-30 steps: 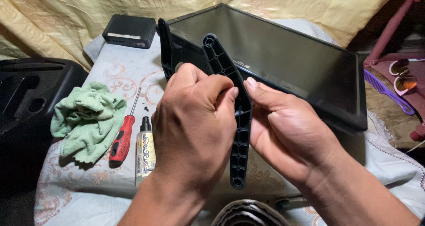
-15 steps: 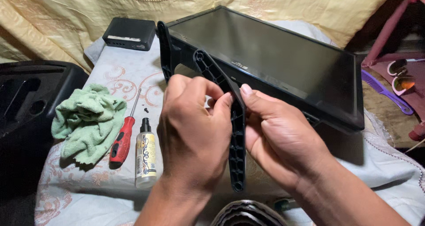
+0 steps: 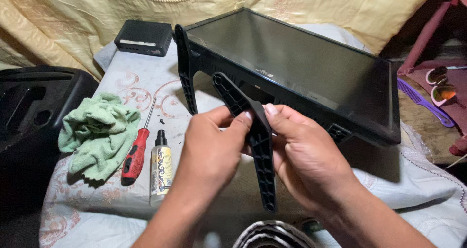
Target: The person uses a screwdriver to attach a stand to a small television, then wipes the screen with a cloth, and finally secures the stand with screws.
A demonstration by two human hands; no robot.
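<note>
Both hands grip a black plastic stand leg (image 3: 262, 160), a long V-shaped bar with ribbed underside, held upright in front of me. My left hand (image 3: 211, 148) pinches its middle from the left, and my right hand (image 3: 304, 158) holds it from the right. Behind them a black flat-screen monitor (image 3: 292, 65) lies tilted, screen up, on the cloth-covered table (image 3: 141, 78). A second black stand leg (image 3: 185, 68) is fitted at the monitor's left end.
Left of my hands lie a small white bottle with a black cap (image 3: 160, 168), a red-handled screwdriver (image 3: 136, 153) and a green rag (image 3: 99, 133). A small black box (image 3: 143, 36) sits at the back. A black case (image 3: 29, 116) stands left; a purple comb (image 3: 423, 102) right.
My hands and the stand leg have dropped lower and a little to the right, uncovering more of the monitor's front edge. My view has shifted slightly.
</note>
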